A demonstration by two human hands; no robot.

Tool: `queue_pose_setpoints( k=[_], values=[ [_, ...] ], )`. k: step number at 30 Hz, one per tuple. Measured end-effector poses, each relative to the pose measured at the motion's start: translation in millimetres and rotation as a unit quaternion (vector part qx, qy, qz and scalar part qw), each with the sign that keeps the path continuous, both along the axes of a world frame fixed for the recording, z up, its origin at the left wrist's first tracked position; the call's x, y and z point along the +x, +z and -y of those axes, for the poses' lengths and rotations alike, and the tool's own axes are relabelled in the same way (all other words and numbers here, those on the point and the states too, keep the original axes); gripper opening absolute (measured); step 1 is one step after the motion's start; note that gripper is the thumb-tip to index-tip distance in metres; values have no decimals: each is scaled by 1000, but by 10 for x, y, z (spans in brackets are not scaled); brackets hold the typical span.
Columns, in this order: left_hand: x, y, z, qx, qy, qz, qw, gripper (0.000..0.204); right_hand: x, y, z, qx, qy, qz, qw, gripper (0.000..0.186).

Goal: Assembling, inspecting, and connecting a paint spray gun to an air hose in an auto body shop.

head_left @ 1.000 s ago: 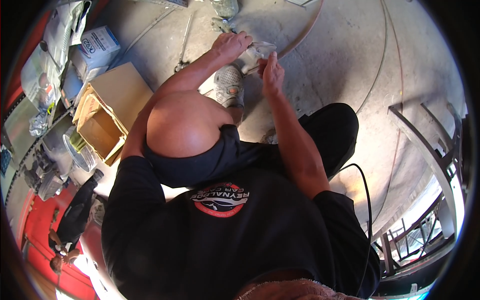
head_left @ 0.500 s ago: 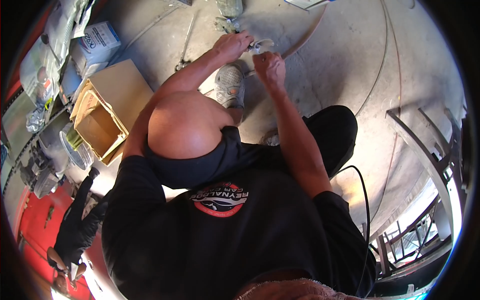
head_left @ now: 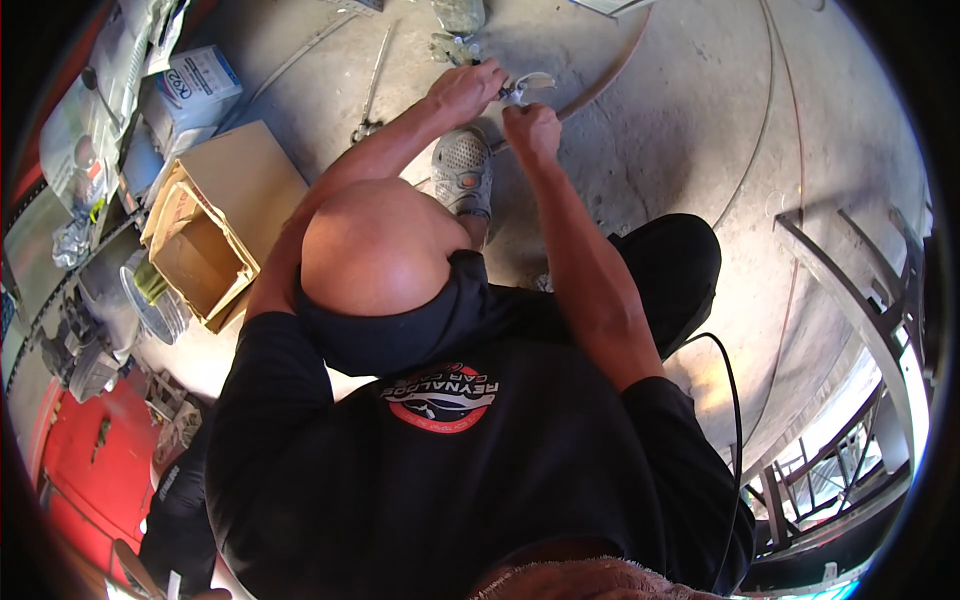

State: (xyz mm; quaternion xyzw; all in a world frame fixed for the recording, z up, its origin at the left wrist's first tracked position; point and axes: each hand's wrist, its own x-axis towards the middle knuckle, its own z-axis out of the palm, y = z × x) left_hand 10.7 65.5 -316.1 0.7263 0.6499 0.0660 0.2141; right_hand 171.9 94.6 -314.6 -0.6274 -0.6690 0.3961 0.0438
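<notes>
Near the top of the head view, my left hand [head_left: 468, 88] has curled fingers closed on a small metal tool [head_left: 515, 95] with a pale curved piece [head_left: 538, 78]. My right hand [head_left: 532, 128], just below it and to the right, is closed on the same tool's lower part, which is partly hidden by the fingers. Under and between my forearms are my bent bare knee [head_left: 370, 250] and my grey perforated shoe [head_left: 460, 160]. A greenish object [head_left: 450, 48] lies on the floor just beyond my left hand, and a hose [head_left: 600, 85] curves away beside my right hand.
An open cardboard box [head_left: 240, 200], a blue-white carton [head_left: 192, 85], a lidded bucket [head_left: 165, 315] and clutter stand left. Beyond my left shoulder is another person in dark clothing [head_left: 175, 520] by red panels [head_left: 90, 450]. A metal frame [head_left: 860, 310] stands right; cables cross the concrete floor [head_left: 680, 130].
The pale piece between my hands has turned, and my right hand has curled over and shifted slightly left. The other person has moved toward the lower edge, now mostly out of view.
</notes>
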Motion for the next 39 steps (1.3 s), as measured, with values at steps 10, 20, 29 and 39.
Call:
queue_pose_setpoints(
  k=[10, 20, 29, 39],
  values=[
    [22, 129, -60, 1, 45, 65, 997, 31, 141, 129, -108, 67, -5, -109, 992, 27],
    [26, 89, -75, 4, 47, 62, 997, 29, 22, 116, -142, 44, -20, -45, 998, 18],
    [17, -12, -67, 18, 53, 39, 998, 24, -45, 147, -221, 104, 51, -84, 990, 18],
    [32, 61, -46, 6, 45, 68, 997, 25, -17, 80, -73, 35, 26, -9, 999, 18]
  ],
)
